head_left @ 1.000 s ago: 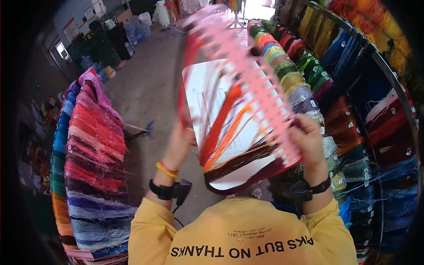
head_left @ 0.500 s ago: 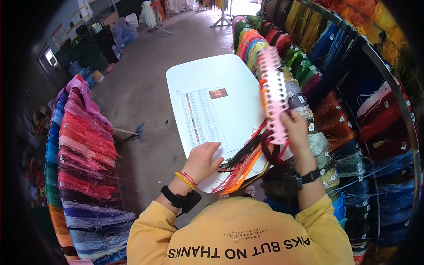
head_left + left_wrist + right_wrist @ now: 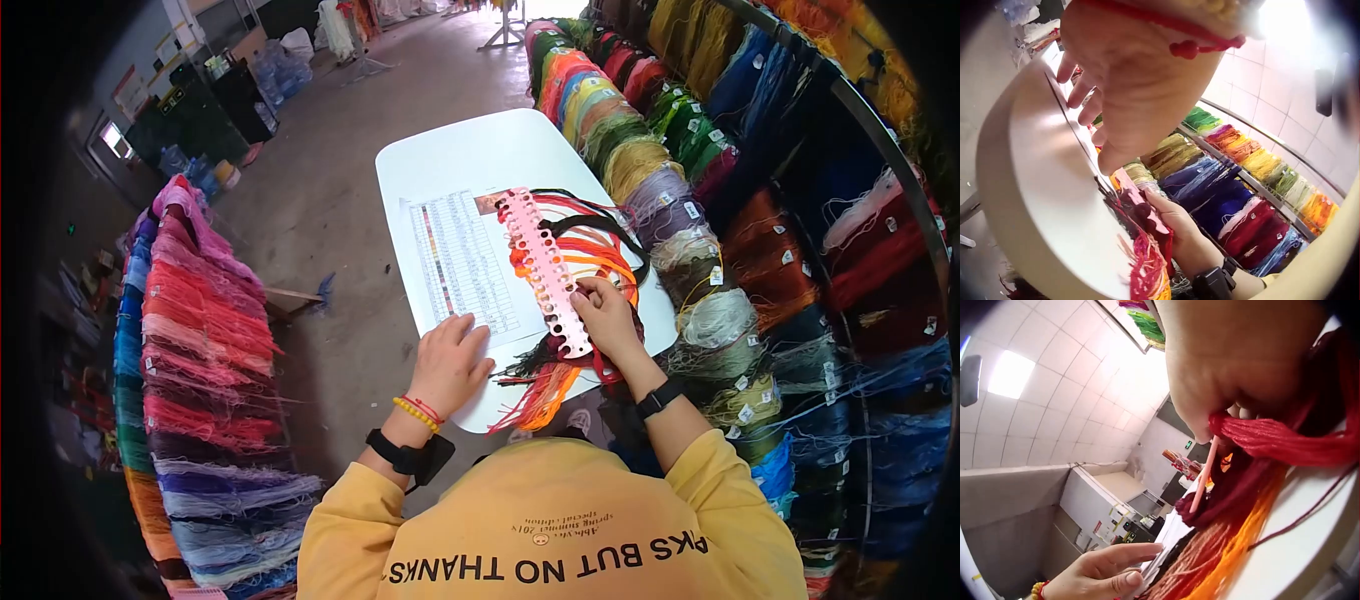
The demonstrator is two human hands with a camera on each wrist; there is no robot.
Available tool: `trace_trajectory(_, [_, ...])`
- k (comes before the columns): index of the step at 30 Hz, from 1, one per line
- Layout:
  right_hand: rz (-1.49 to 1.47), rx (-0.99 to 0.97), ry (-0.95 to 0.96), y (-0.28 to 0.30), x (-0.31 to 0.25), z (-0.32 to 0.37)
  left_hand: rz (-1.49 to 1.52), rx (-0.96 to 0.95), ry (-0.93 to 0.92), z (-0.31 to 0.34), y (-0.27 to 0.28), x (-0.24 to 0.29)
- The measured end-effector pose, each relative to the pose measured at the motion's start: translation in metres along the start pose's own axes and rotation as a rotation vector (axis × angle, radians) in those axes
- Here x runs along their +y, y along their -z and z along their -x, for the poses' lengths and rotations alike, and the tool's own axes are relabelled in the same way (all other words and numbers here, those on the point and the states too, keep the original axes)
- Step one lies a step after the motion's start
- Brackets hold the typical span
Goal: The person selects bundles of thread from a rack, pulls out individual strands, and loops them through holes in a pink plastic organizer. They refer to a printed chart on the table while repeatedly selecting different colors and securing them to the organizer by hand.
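A pink strip with notched edges and holes (image 3: 545,270) lies over a white board (image 3: 450,150), its near end beside the right hand (image 3: 608,322). The right hand pinches the strip's right edge; in the right wrist view the pink strip (image 3: 1205,475) shows edge-on under that hand (image 3: 1241,369). Red, orange, black and maroon threads (image 3: 600,255) hang from it across the board. Flat on the printed sheet's lower edge rests the left hand (image 3: 452,365), fingers extended. The sheet (image 3: 455,265) has a table with coloured squares.
Racks of coloured thread hanks stand close on the right (image 3: 700,250) and on the left (image 3: 205,330). A wooden-handled tool (image 3: 293,297) lies on the floor between the left rack and the board. Water bottles (image 3: 175,160) stand farther back.
The strip, earlier lifted and swung by the right hand, has come down leftward onto the board, its threads spread to the right. From near the strip, the left hand moved onto the sheet.
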State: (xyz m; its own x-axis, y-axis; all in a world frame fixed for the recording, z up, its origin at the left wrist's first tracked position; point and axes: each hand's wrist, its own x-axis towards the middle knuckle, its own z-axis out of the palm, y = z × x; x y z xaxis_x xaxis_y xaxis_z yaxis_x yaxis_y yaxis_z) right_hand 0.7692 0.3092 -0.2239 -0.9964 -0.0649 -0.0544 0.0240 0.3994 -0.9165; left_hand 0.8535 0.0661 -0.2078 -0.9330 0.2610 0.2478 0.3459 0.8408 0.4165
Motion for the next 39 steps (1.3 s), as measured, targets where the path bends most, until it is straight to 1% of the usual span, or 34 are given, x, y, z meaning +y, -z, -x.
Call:
trace_trajectory(2, [0.210, 0.050, 0.080, 0.000, -0.006, 0.003, 0.012, 0.033, 0.013, 0.002, 0.001, -0.003])
trace_trajectory(4, [0.322, 0.052, 0.111, 0.000, -0.007, 0.006, 0.027, 0.074, 0.034, 0.006, 0.002, -0.010])
trace_trajectory(6, [0.404, 0.078, 0.199, 0.002, -0.014, 0.011, 0.045, 0.116, 0.055, 0.009, 0.000, -0.023])
trace_trajectory(7, [0.478, 0.056, 0.143, 0.005, -0.018, 0.012, 0.029, 0.147, 0.070, 0.010, 0.000, -0.029])
trace_trajectory(8, [0.491, 0.072, 0.172, 0.005, -0.014, 0.013, 0.014, 0.178, 0.083, 0.010, 0.001, -0.035])
trace_trajectory(10, [0.502, 0.058, 0.146, 0.007, -0.012, 0.013, 0.000, 0.217, 0.110, 0.009, 0.003, -0.043])
trace_trajectory(11, [0.461, 0.081, 0.157, 0.005, -0.012, 0.014, 0.001, 0.223, 0.123, 0.009, 0.004, -0.046])
trace_trajectory(14, [0.477, 0.087, 0.119, 0.004, -0.008, 0.012, 0.018, 0.224, 0.147, 0.007, 0.005, -0.053])
trace_trajectory(15, [0.461, 0.107, 0.133, 0.003, -0.008, 0.012, 0.026, 0.221, 0.152, 0.005, 0.005, -0.055])
trace_trajectory(19, [0.316, 0.171, 0.085, 0.002, 0.005, 0.005, 0.013, 0.251, 0.169, -0.003, 0.004, -0.062])
trace_trajectory(23, [0.215, 0.246, 0.103, 0.001, 0.009, -0.003, -0.012, 0.291, 0.188, -0.016, -0.005, -0.066])
trace_trajectory(28, [0.342, 0.217, 0.064, 0.002, 0.001, 0.003, -0.029, 0.358, 0.182, -0.024, -0.015, -0.070])
trace_trajectory(39, [0.285, 0.237, 0.050, 0.003, 0.006, 0.001, -0.011, 0.380, 0.188, -0.026, -0.019, -0.069])
